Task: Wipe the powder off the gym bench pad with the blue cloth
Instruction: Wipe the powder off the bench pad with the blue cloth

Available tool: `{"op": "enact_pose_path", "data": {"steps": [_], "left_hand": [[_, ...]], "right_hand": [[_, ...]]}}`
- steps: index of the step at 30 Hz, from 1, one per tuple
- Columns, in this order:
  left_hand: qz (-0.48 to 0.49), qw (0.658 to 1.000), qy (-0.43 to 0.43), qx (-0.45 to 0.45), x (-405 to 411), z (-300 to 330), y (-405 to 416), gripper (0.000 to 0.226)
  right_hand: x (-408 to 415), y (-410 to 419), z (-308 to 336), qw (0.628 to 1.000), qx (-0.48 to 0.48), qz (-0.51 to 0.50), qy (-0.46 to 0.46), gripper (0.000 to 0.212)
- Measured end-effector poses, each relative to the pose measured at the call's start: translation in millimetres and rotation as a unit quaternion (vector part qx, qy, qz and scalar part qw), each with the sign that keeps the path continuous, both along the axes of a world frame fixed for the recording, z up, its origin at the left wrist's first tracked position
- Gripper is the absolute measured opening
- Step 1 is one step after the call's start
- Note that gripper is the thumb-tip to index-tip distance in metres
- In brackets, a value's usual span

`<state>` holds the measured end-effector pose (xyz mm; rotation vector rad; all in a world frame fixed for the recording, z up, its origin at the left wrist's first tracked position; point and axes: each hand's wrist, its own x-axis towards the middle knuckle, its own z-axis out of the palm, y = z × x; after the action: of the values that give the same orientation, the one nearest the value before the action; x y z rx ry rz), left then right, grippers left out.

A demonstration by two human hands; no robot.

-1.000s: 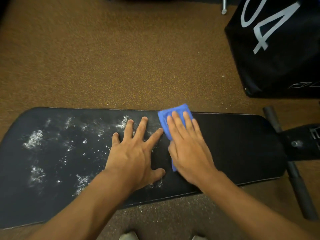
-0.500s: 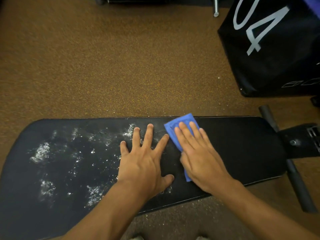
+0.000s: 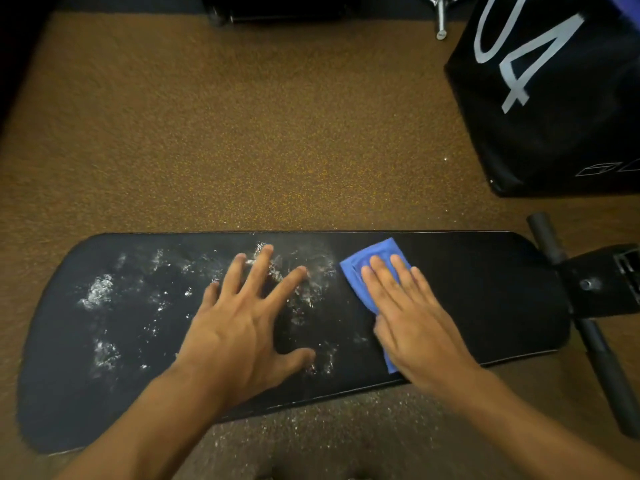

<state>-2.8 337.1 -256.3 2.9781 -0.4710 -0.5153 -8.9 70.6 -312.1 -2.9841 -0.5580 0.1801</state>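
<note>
A long black bench pad (image 3: 485, 289) lies across the lower half of the view. White powder (image 3: 98, 291) is smeared over its left and middle parts; the right part looks dark and clean. My right hand (image 3: 412, 320) lies flat with straight fingers on the folded blue cloth (image 3: 367, 268), pressing it onto the pad right of centre. Most of the cloth is hidden under the palm. My left hand (image 3: 242, 323) rests flat on the pad with fingers spread, in the powder.
A black padded box with large white numbers (image 3: 554, 91) stands on the brown speckled floor (image 3: 242, 133) at the upper right. The bench's black frame and foam roller bar (image 3: 595, 341) stick out at the right end. Powder specks lie on the floor (image 3: 311, 427) below the pad.
My right hand and the cloth have slid to the right, away from my left hand, opening a gap with smeared powder between them. The left hand stays planted.
</note>
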Motion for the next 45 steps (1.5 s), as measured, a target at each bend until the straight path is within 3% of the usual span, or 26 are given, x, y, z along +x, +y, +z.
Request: {"op": "enact_pose_path", "data": {"steps": [6,10,14,20,26,32,38,45], "left_hand": [[0.036,0.999,0.013,0.024,-21,-2,55,0.113],[0.047,0.999,0.020,0.012,-21,-8,71,0.111],[0.054,0.998,0.021,0.008,-20,-12,73,0.111],[0.053,0.998,0.021,0.007,-20,-16,74,0.112],[0.056,0.998,0.027,0.004,-20,-16,74,0.112],[0.051,0.998,0.030,0.014,-20,-17,74,0.112],[0.055,0.998,0.028,0.010,-19,-19,75,0.114],[0.052,0.998,0.032,0.012,-19,-20,76,0.114]], "right_hand": [[56,24,-5,0.985,-0.001,-0.174,-0.014,0.071],[9,49,-6,0.996,0.007,-0.088,-0.022,0.067],[-22,15,-3,0.999,-0.004,-0.036,-0.014,0.065],[23,46,-6,0.982,0.010,-0.185,-0.034,0.067],[-43,15,-2,0.999,-0.009,-0.033,-0.002,0.066],[9,36,-7,0.978,0.009,-0.206,-0.036,0.066],[-30,36,-3,0.999,0.002,-0.038,-0.008,0.064],[14,59,-9,0.980,0.020,-0.193,-0.039,0.066]]}}
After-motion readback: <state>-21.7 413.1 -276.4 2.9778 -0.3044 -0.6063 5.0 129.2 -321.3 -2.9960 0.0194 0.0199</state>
